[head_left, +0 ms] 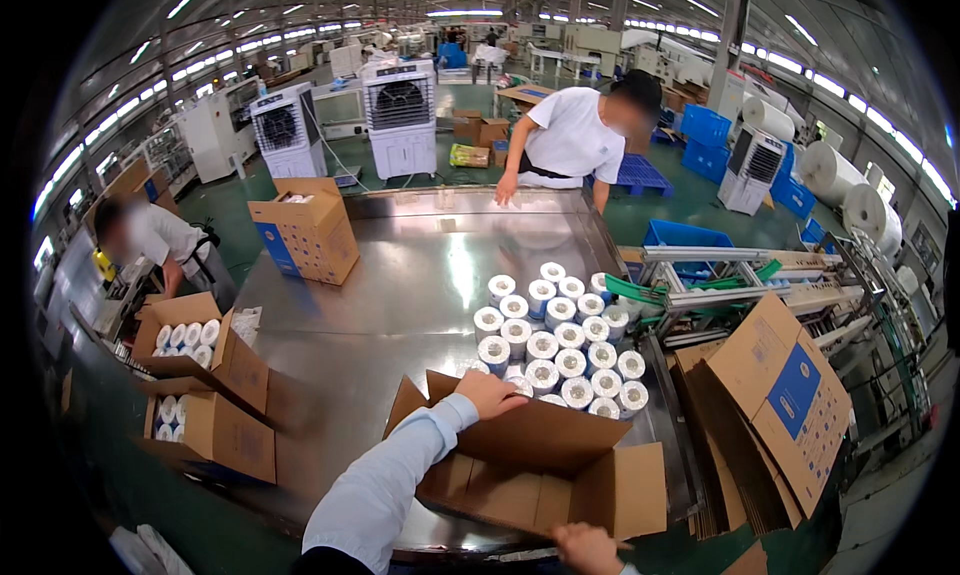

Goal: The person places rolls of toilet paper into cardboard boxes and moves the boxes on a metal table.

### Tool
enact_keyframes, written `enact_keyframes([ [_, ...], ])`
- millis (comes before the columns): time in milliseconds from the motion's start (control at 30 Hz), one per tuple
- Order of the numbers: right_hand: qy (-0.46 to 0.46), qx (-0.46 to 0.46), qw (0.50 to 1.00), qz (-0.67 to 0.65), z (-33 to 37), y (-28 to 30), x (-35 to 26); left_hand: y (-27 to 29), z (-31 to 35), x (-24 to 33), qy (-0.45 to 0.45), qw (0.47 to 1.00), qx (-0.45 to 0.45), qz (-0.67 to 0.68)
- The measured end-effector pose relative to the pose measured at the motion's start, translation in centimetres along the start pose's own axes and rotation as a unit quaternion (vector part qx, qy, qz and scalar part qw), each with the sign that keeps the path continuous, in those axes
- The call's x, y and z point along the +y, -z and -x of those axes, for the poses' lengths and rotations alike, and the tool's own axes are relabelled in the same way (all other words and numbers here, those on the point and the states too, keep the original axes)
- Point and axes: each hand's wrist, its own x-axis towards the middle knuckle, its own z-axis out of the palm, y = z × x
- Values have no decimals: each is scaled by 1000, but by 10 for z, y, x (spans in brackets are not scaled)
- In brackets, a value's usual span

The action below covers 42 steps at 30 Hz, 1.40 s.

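Box of plain brown cardboard (pixel 545 437) stands open between my hands; my left hand (pixel 490 394) curls over its far flap, gripping the edge; my right hand (pixel 588 550) is at the near side, too blurred to tell its grip; white cylindrical rolls (pixel 570 353) stand just beyond my left hand.

The box (pixel 540 433) is brown, and the rolls (pixel 570 363) are white on top with blue showing on their sides. The table (pixel 395 357) is silver-grey with a pale streak of shine, the sleeve (pixel 365 500) light blue, and the flat cartons (pixel 757 347) brown with a solid blue panel (pixel 793 400) and small scattered blue marks. The floor (pixel 230 255) is dark green, the coolers (pixel 403 153) white with black grilles (pixel 401 103), the crates (pixel 706 125) bright blue, one shirt (pixel 578 125) white, one cap (pixel 640 89) black.
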Motion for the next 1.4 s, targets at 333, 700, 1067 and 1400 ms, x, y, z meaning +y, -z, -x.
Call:
enact_keyframes([
  [333, 161, 124, 973, -110, -31, 7, 37, -3, -31, 8, 16, 999, 26, 23],
  [700, 160, -92, 942, -282, -63, -2, 87, -160, -54, -21, 96, 949, -242, 176],
  [1067, 32, 45, 984, 169, -298, -22, 379, -203, -142, 35, 60, 975, -2, 213],
  [1400, 58, 31, 995, 70, -308, -20, 393, -248, -232, 22, 61, 992, -110, 18],
])
